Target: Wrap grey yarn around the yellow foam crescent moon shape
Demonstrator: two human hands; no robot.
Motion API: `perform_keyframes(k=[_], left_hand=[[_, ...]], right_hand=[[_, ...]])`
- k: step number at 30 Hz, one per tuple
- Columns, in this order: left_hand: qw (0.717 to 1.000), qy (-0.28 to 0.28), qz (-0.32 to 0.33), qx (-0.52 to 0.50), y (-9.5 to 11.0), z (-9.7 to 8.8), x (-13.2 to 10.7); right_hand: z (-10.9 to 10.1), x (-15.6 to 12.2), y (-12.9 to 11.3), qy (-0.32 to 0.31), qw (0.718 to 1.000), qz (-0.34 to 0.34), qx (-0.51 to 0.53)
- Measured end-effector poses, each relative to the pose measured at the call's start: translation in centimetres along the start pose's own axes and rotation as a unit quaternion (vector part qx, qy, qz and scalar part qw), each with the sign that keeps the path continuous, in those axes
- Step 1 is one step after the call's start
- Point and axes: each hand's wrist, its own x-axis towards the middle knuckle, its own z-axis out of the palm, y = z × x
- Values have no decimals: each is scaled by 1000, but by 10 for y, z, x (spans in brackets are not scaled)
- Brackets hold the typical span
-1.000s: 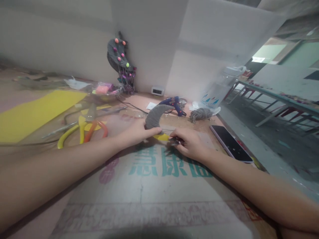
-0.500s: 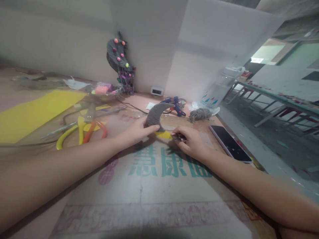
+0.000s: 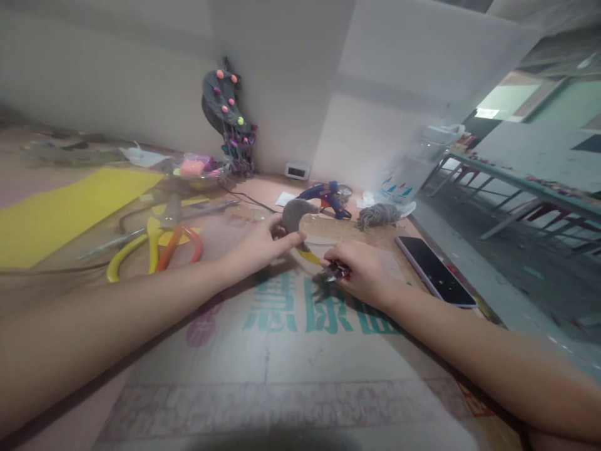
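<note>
A crescent shape [image 3: 295, 213], mostly wound in grey yarn with a bare yellow lower end, is held up over the table. My left hand [image 3: 270, 244] grips its wrapped part, thumb in front and fingers behind. At the yellow tip, my right hand [image 3: 357, 266] is closed with a small dark, shiny object [image 3: 334, 270] in its fingers; its kind is too blurred to tell. The right fingertips meet the yellow tip. Behind the hands lie a blue glue gun [image 3: 331, 199] and a bundle of grey yarn [image 3: 379, 215].
Pliers with yellow and orange handles [image 3: 153, 247] lie left, near a yellow sheet [image 3: 70, 210]. A phone [image 3: 436, 270] is at the right edge. A finished-looking grey crescent with pompoms [image 3: 220, 103] leans on the wall. A water bottle [image 3: 408, 169] stands at the back right.
The crescent has turned, its yellow end now pointing down and right. My right hand has dropped slightly, and the dark object in it has tilted to point down and left.
</note>
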Motion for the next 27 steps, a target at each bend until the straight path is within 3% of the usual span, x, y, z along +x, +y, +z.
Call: perform_keyframes(k=[3, 6, 9, 12, 15, 18, 22, 27], left_hand=[[1000, 0, 8, 13, 5, -1, -2], [997, -7, 37, 63, 9, -5, -5], [995, -37, 63, 75, 12, -9, -6], [997, -36, 36, 57, 13, -9, -7], [999, -49, 7, 2, 12, -6, -8], [996, -62, -36, -48, 10, -3, -9], [994, -75, -71, -41, 10, -1, -9], [992, -109, -5, 72, 9, -1, -7]], right_hand=[[0, 1, -3, -5, 1000, -27, 6], [0, 0, -5, -21, 998, -8, 52], [1, -1, -4, -17, 990, 93, 104], [5, 2, 0, 11, 967, 215, 133], [7, 6, 0, -17, 944, 272, 187], [6, 11, -3, -66, 925, 284, 243], [3, 13, -8, -67, 921, 276, 265], [2, 14, -12, -66, 915, 288, 275]])
